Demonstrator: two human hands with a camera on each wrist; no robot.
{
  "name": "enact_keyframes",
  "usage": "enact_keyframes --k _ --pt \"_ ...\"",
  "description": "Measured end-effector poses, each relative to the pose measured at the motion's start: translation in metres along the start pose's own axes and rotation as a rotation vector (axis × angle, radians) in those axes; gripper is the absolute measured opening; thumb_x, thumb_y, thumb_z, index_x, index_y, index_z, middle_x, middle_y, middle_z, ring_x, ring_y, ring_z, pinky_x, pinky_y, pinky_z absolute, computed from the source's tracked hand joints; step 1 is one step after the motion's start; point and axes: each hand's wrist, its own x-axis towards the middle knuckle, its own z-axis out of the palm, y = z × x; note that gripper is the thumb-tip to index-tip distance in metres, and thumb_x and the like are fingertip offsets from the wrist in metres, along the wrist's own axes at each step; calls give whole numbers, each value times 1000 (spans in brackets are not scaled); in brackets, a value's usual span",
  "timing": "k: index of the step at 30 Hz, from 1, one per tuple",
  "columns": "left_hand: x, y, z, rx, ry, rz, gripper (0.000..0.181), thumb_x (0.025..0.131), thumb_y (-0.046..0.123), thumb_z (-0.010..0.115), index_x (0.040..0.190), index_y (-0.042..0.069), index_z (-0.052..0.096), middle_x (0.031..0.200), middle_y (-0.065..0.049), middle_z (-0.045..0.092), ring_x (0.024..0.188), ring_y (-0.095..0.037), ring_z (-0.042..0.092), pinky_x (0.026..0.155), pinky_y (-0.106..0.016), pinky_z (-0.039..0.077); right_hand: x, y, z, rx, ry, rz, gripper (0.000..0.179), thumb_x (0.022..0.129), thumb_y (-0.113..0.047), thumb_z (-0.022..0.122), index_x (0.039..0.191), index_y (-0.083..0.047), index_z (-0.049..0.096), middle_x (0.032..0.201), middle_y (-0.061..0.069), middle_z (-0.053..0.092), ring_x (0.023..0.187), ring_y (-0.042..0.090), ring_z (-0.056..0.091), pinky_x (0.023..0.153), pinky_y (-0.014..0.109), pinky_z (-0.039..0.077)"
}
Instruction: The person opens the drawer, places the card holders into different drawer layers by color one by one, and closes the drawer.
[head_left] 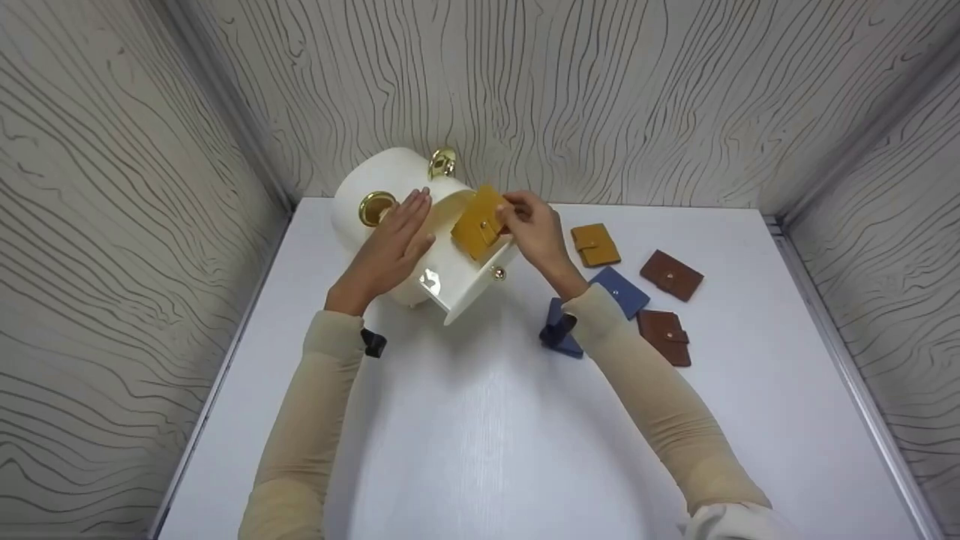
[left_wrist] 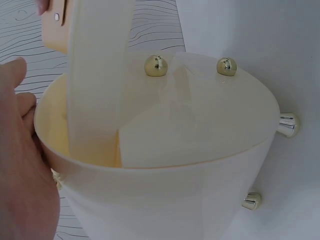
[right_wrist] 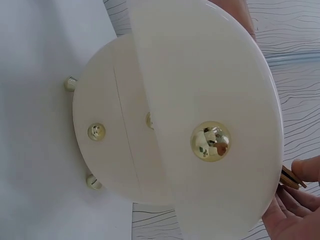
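Note:
A rounded white drawer box (head_left: 394, 169) with gold knobs and feet stands at the back left of the table. One drawer (head_left: 469, 298) is pulled out, its gold knob (right_wrist: 211, 141) facing the right wrist camera. My right hand (head_left: 536, 232) pinches a mustard-yellow snap wallet (head_left: 474, 229) by its edge, tilted over the drawer's opening. Only a sliver of that wallet (right_wrist: 289, 178) shows past the drawer front in the right wrist view. My left hand (head_left: 386, 251) rests on the box beside the drawer, fingers straight. In the left wrist view the wallet (left_wrist: 55, 27) appears above the rim.
To the right on the white table (head_left: 465, 450) lie another yellow wallet (head_left: 596, 244), two blue wallets (head_left: 621, 291) and two brown wallets (head_left: 672, 275). My right forearm passes over part of the blue ones. Wood-patterned walls (head_left: 525, 97) enclose the back and sides.

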Motion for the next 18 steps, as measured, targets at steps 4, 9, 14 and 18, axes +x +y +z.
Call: enact_keyframes --k 4,9,14,18 --pt "0 1 0 -2 -3 1 66 116 42 38 171 12 16 181 -1 12 169 -21 9 139 -43 2 1 2 -1 -44 -13 2 37 109 -21 65 140 -2 62 133 16 71 118 28 73 98 35 64" --pt "0 0 -1 -9 -4 5 67 116 42 39 172 12 15 181 0 12 169 -21 8 139 -43 2 1 4 -2 -159 9 -44 35 107 -19 67 137 0 65 130 19 73 117 30 72 102 40 62" --pt "0 -1 0 -9 -2 7 68 116 42 38 171 11 15 181 0 12 169 -21 9 139 -43 2 2 7 -2 -245 10 -77 32 106 -18 68 132 0 69 124 18 75 111 31 73 100 41 62" --pt "1 -2 0 0 2 14 68 116 42 38 171 10 16 181 -2 13 169 -24 10 139 -45 2 3 10 -2 -278 0 -71 27 106 -14 66 128 0 73 122 17 76 112 30 73 100 40 62"
